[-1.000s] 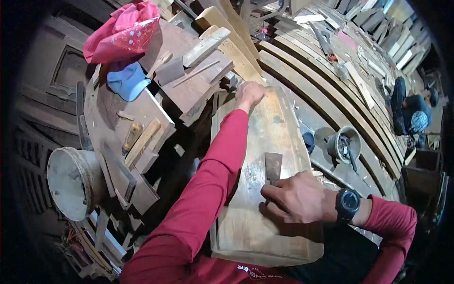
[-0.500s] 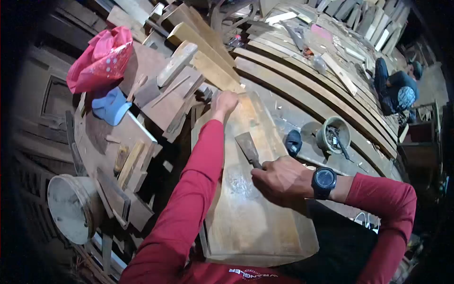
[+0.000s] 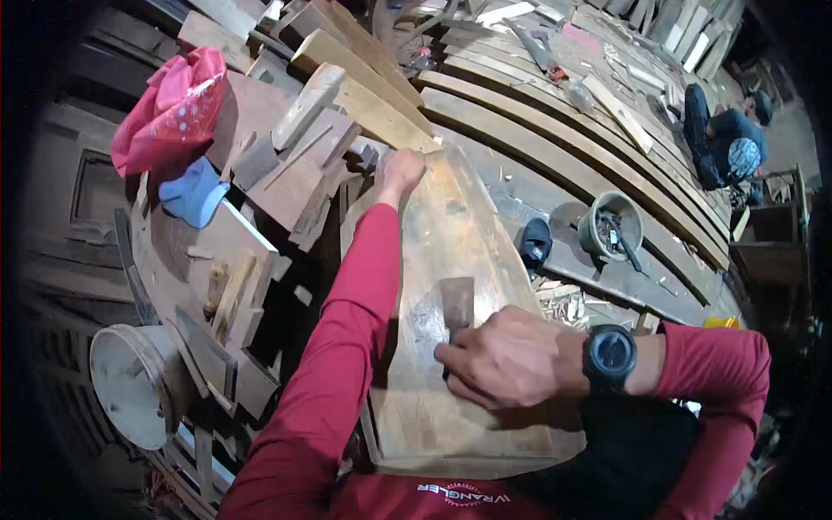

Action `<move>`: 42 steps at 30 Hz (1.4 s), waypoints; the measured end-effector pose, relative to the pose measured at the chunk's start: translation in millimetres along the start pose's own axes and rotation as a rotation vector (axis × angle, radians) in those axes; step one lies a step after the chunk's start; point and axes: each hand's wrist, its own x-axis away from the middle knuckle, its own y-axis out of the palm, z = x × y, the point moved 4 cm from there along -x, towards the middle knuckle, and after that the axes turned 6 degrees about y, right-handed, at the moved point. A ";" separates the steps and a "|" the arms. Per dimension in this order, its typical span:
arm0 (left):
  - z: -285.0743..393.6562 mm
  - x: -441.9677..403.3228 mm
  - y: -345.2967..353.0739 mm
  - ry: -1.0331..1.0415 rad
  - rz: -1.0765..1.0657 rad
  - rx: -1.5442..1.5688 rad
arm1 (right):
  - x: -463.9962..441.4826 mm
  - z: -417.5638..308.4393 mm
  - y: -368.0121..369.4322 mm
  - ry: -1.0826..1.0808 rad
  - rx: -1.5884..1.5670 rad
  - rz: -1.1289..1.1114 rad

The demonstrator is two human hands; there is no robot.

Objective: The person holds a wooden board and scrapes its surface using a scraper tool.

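A long wooden board [image 3: 503, 429] with a pale, patchy surface stretches away from my body. My left hand [image 3: 402, 173] is closed on its far left edge, the fingertips partly hidden. In my right hand [image 3: 511, 357] is a putty knife [image 3: 458, 302], its handle wrapped by my fingers and its flat metal blade pointing away from me over the middle of the board. A whitish, shiny smear [image 3: 425, 319] lies on the wood just left of the blade. Whether the blade touches the surface I cannot tell.
Left of the board are wood offcuts [image 3: 299, 169], a pink bag [image 3: 178, 108], a blue cap [image 3: 193, 192] and a white bucket [image 3: 134, 386]. On the right are a dark slipper [image 3: 536, 243], a tub [image 3: 611, 227] of small items and long planks [image 3: 555, 165]. A person [image 3: 728, 134] sits farther off.
My right hand has drawn the putty knife back toward my body, and its blade now points more straight ahead. My left hand keeps its hold on the board.
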 end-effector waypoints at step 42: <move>3.1 -1.0 -8.5 -0.002 0.047 0.045 | -5.6 -13.0 -11.3 -0.093 0.052 0.132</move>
